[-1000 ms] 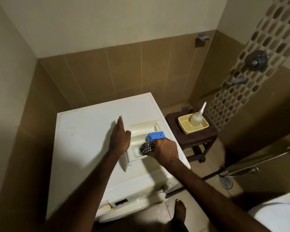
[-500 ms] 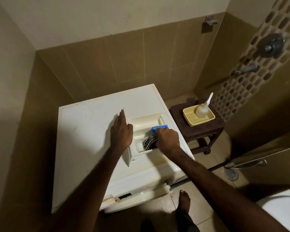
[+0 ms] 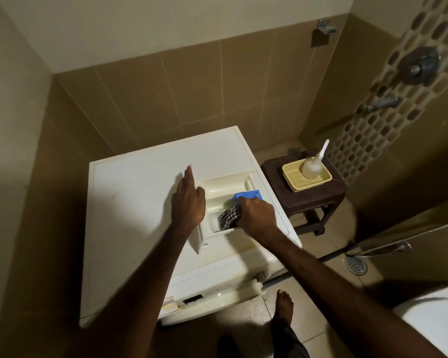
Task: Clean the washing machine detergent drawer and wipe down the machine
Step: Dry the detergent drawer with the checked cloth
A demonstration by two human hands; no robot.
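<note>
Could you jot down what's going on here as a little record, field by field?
place: tiled bathroom corner
machine: white washer, top facing camera
drawer: detergent drawer lying on the washer
left hand: flat, steadying the drawer's left edge
right hand: pressing a checked cloth into the drawer
blue part: insert in the drawer
stool: beside washer, yellow tray with bottle

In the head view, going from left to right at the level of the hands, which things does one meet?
Washing machine top → left hand → checkered cloth → right hand → dark stool holding the yellow basket and squeeze bottle.
</note>
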